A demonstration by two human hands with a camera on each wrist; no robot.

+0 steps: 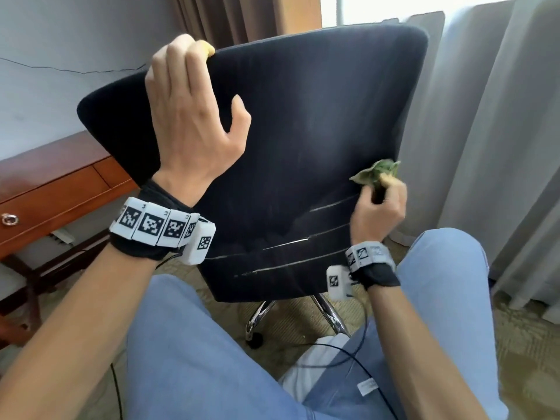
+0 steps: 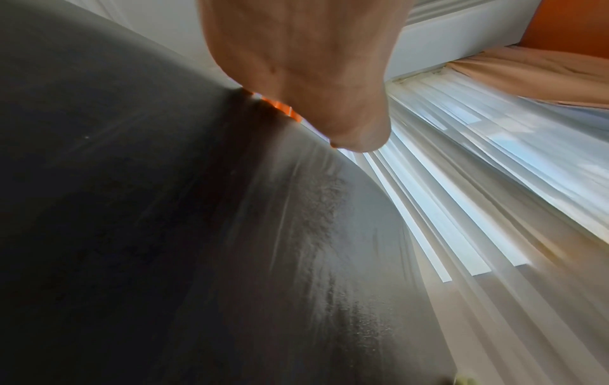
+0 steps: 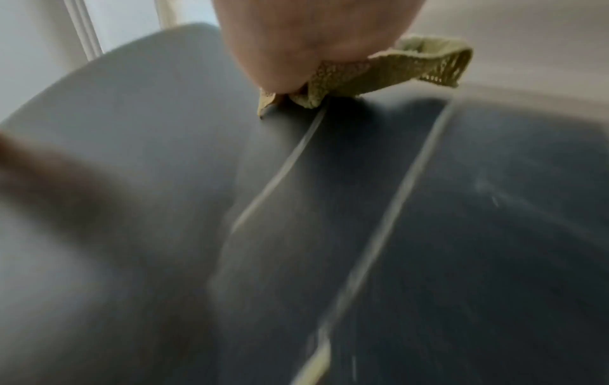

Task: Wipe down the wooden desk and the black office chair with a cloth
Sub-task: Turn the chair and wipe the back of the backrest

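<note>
The black office chair (image 1: 288,140) stands in the middle, its back facing the person. The left hand (image 1: 188,116) hooks its fingers over the top edge on the left. The right hand (image 1: 378,204) pinches the green cloth (image 1: 375,172) against the right side, lower down. The cloth looks soft and light. The chair probably rolls, so holding the top steadies it.
</note>
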